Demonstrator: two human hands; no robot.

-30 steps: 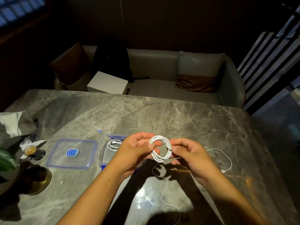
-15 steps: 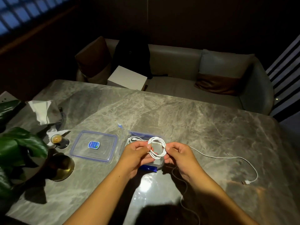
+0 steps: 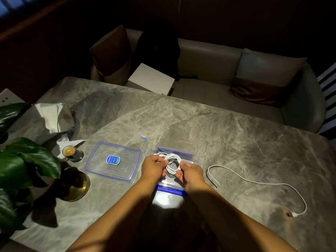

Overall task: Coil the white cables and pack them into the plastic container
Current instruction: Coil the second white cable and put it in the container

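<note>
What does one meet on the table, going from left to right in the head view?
Plant leaves → small glass cup → container lid → left hand → coiled white cable → right hand → loose white cable.

The left hand (image 3: 153,165), the right hand (image 3: 190,172) and the coiled white cable (image 3: 172,164) they pinch cover most of the plastic container (image 3: 171,190). A second cable (image 3: 160,154) inside it shows only partly. The print on the lid label (image 3: 113,159) is too small to read. The plant (image 3: 27,160) runs off the left edge.
</note>
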